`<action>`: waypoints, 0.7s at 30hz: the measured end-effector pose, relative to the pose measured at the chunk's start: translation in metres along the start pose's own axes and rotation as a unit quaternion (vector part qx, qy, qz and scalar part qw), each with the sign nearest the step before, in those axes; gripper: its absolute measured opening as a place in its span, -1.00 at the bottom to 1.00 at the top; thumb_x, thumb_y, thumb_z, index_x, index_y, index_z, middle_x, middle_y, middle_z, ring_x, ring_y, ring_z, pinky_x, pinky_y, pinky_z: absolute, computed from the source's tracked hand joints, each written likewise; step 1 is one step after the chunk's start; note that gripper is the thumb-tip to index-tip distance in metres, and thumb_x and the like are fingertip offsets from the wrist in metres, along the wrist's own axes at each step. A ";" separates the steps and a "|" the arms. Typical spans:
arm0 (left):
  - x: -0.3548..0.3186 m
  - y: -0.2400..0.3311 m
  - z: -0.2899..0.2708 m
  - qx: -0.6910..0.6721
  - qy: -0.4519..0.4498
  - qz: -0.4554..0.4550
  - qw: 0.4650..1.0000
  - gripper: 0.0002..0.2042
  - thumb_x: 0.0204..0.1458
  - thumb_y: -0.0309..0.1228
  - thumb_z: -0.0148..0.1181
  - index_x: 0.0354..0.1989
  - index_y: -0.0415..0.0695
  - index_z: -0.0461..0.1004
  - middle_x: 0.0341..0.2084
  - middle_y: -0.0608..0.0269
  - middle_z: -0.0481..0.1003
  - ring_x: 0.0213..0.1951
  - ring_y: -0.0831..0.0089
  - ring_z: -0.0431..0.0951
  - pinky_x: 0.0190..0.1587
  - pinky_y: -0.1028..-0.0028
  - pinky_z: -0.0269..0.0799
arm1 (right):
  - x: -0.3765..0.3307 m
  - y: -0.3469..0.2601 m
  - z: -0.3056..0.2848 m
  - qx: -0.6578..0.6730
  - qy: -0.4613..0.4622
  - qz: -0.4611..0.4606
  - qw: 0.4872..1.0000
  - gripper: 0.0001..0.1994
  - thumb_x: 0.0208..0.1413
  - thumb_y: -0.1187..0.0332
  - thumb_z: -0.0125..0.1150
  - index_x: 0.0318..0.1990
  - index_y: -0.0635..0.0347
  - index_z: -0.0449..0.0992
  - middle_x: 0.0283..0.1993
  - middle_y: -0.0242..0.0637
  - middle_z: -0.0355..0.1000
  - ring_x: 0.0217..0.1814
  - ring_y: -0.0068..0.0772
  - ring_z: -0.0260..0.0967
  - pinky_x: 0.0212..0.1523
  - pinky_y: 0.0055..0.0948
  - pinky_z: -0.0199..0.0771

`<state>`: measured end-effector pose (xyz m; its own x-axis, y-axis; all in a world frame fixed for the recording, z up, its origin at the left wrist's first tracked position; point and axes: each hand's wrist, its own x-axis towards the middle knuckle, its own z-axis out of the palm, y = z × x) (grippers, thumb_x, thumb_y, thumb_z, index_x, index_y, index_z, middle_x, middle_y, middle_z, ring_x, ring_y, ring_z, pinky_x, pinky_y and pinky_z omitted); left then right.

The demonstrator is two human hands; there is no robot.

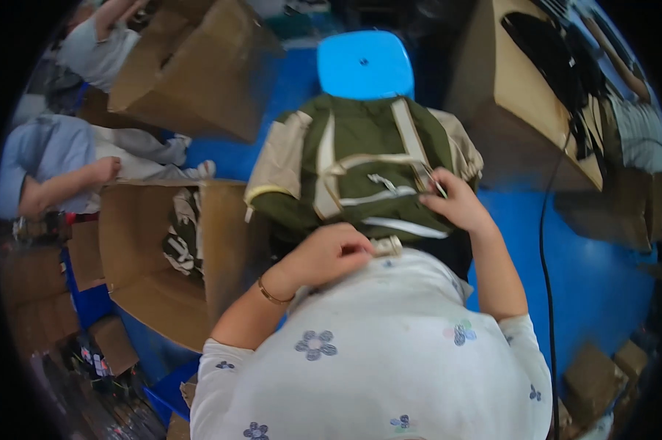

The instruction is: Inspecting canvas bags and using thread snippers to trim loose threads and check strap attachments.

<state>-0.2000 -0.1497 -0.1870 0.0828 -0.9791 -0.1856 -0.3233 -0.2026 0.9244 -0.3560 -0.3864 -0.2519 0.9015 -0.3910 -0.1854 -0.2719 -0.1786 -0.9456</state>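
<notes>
Green-and-beige bag [367, 125] across person's lap, just before blue stool [364, 62]. Right hand [459, 205] beside pale strap [410, 130], fingers closed on small thin item [440, 188]; left hand [331, 257] near waist, fingers curled, grip unclear.

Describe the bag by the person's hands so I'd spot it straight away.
Find the bright blue stool at the top centre. Just below it in the picture lies a dark green bag with beige sides and pale straps, the right hand by one strap. Unlike the similarly coloured item inside the cardboard box on the left, it lies out in the open.
</notes>
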 end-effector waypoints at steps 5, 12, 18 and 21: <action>-0.006 0.006 -0.019 -0.525 -0.038 -0.086 0.846 -0.86 0.02 -0.57 0.04 -0.22 -0.23 0.40 -0.46 0.31 0.42 -0.55 0.61 0.37 -0.50 0.65 0.29 | -0.007 0.002 0.000 -0.002 -0.018 -0.004 1.000 -0.77 -0.15 0.49 0.28 -0.46 0.16 0.28 -0.46 -0.48 0.20 -0.33 -0.65 0.11 -0.28 -0.61 0.20; 0.003 -0.008 -0.004 -0.018 -0.055 -0.040 0.998 -0.58 -0.12 -0.30 0.29 -0.08 -0.17 0.39 -0.28 0.18 0.46 -0.25 0.47 0.44 -0.16 0.49 0.35 | -0.013 -0.009 0.002 -0.025 -0.023 0.012 0.999 -0.76 -0.18 0.44 0.34 -0.44 0.21 0.34 -0.47 -0.42 0.31 -0.37 -0.62 0.19 -0.30 -0.56 0.28; -0.003 0.026 -0.016 -0.159 -0.119 0.062 0.978 -0.81 -0.04 -0.48 0.18 -0.23 -0.21 0.48 -0.33 0.25 0.51 -0.28 0.53 0.48 -0.21 0.55 0.35 | -0.010 -0.007 -0.003 -0.059 -0.039 -0.013 0.997 -0.73 -0.20 0.42 0.36 -0.43 0.21 0.33 -0.48 -0.44 0.30 -0.38 -0.59 0.20 -0.31 -0.54 0.28; -0.016 0.056 -0.037 -0.153 -0.127 0.037 0.979 -0.78 -0.08 -0.45 0.24 -0.22 -0.19 0.48 -0.32 0.27 0.51 -0.31 0.59 0.45 -0.29 0.60 0.32 | -0.009 -0.036 -0.023 -0.010 -0.032 0.008 0.999 -0.71 -0.22 0.46 0.37 -0.47 0.16 0.28 -0.48 -0.52 0.23 -0.41 -0.67 0.13 -0.38 -0.60 0.22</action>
<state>-0.1842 -0.1453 -0.1195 -0.1790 -0.9714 -0.1560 -0.0196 -0.1550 0.9877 -0.3621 -0.3967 -0.2102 0.9166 -0.3356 -0.2173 -0.2925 -0.1921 -0.9368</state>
